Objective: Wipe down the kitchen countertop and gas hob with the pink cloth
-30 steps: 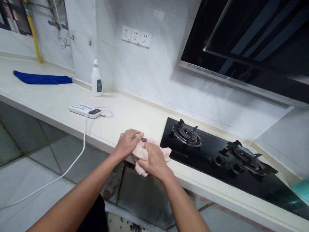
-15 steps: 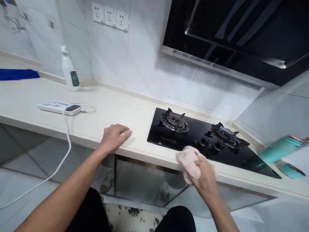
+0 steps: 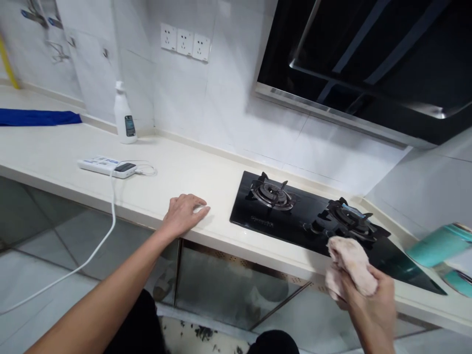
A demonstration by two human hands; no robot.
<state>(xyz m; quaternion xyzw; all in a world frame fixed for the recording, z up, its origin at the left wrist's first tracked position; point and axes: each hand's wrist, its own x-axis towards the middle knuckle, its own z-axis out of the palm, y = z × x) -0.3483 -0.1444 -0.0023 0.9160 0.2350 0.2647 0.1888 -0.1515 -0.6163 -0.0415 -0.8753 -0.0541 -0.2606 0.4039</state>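
Note:
My right hand (image 3: 372, 295) grips a crumpled pale pink cloth (image 3: 352, 263) with brownish stains, held over the front edge of the counter by the cooktop. Behind the cloth lies the black glass gas cooktop (image 3: 287, 226), with a left burner (image 3: 273, 193) and a right burner (image 3: 352, 219). The cloth covers part of the cooktop's front and one of its knobs. My left hand (image 3: 185, 212) rests on the cream countertop (image 3: 217, 172) left of the cooktop, fingers loosely bent and apart, with nothing in it.
A white device (image 3: 106, 166) with a cable lies on the counter at left; a white bottle (image 3: 124, 115) stands behind it. Blue cloth (image 3: 40, 117) lies farther left. Above the cooktop hangs a black range hood (image 3: 361, 59). A teal cylinder (image 3: 440, 245) stands at right.
My right hand has moved the cloth to the right along the counter's front edge and raised it slightly. My left hand stays at nearly the same place on the counter. The view has shifted a little.

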